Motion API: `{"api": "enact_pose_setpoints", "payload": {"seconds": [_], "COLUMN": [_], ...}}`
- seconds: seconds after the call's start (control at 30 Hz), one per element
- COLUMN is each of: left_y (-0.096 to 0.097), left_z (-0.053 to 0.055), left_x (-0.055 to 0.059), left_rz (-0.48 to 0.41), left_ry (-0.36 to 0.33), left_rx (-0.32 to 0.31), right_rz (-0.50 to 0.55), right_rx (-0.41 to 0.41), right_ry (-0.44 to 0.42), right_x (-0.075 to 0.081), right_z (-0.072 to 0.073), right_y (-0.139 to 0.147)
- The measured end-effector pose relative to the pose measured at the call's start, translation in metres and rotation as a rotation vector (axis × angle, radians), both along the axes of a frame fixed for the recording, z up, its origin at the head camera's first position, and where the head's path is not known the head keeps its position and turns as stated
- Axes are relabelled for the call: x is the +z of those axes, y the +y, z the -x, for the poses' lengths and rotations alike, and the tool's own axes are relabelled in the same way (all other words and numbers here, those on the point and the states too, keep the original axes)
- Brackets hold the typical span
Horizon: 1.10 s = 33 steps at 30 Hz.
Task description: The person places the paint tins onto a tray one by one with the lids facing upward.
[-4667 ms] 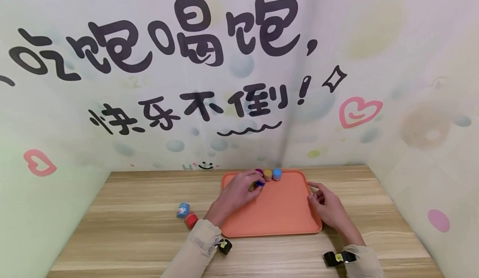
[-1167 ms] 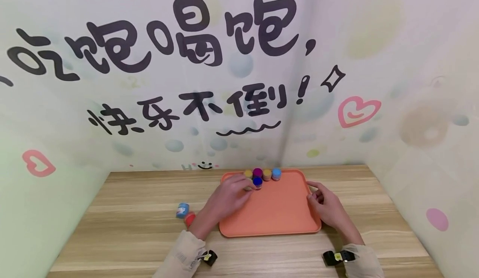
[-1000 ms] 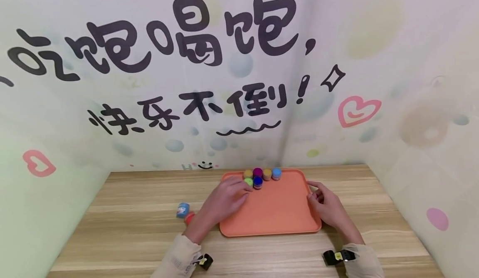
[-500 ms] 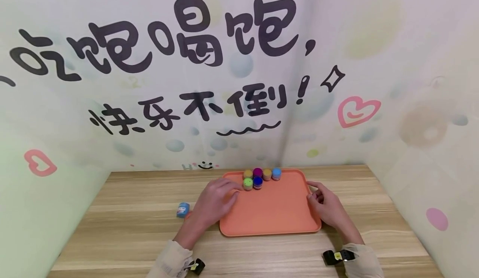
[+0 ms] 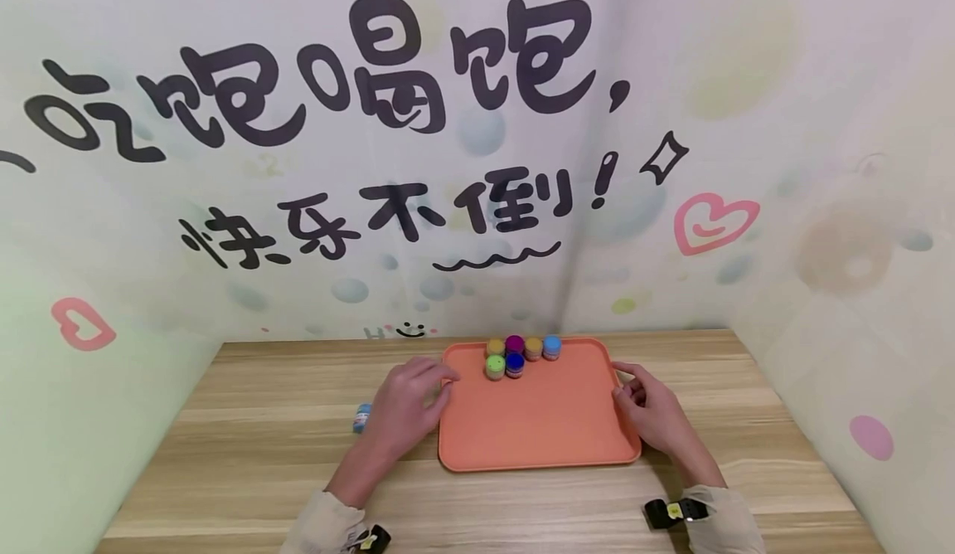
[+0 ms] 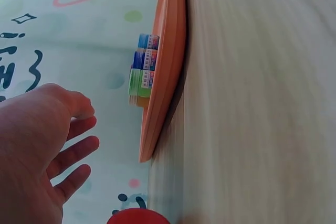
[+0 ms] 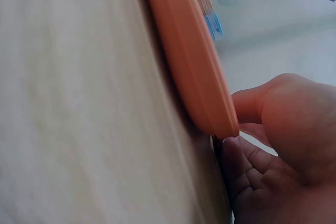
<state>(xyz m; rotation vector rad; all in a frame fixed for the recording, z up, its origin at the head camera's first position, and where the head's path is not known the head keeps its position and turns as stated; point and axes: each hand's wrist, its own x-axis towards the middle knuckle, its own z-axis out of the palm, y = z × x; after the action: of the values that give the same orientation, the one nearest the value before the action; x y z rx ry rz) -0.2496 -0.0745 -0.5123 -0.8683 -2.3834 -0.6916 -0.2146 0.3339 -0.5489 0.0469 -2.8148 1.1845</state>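
Observation:
My left hand [image 5: 406,405] hovers by the left edge of the orange tray [image 5: 545,425], fingers relaxed and nothing held. At the tray's right edge, my right hand [image 5: 651,409] grips the rim; in the right wrist view its thumb lies over the rim and fingers [image 7: 233,153] are below. Small lidded jars stand at the back of the tray: a yellow jar [image 5: 496,347], a purple jar [image 5: 514,344], another yellow jar [image 5: 533,347] and a light blue jar [image 5: 551,347]. A green jar [image 5: 495,366] and a dark blue jar [image 5: 514,364] stand in front.
On the table [image 5: 283,446] left of the tray is a blue jar [image 5: 361,418], partly behind my left hand. A red jar [image 6: 137,216] shows in the left wrist view. The printed wall [image 5: 477,297] rises directly behind the table.
My left hand has let go of the jars and drawn back left past the tray's edge, uncovering the green jar and covering the red one. My right hand has stayed at the rim.

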Motion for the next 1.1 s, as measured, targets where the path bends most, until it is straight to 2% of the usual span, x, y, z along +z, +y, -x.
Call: {"api": "enact_pose_setpoints", "payload": {"seconds": [0.53, 0.7, 0.83, 1.1], "left_y": [-0.031, -0.041, -0.049, -0.062], "left_z": [-0.003, -0.006, -0.008, -0.012], "left_x": [-0.003, -0.003, -0.004, -0.007], "left_rz": [0.006, 0.011, 0.007, 0.027], "left_ry": [0.005, -0.016, -0.025, -0.089], "left_rx": [0.083, 0.113, 0.113, 0.149], "right_rz": [0.008, 0.005, 0.005, 0.006], "right_rx": [0.005, 0.002, 0.003, -0.002], "right_ry": [0.004, -0.004, -0.006, -0.011], "right_x": [0.0, 0.001, 0.001, 0.001], "right_z": [0.0, 0.0, 0.0, 0.0], "right_y": [0.0, 0.0, 0.0, 0.001]}}
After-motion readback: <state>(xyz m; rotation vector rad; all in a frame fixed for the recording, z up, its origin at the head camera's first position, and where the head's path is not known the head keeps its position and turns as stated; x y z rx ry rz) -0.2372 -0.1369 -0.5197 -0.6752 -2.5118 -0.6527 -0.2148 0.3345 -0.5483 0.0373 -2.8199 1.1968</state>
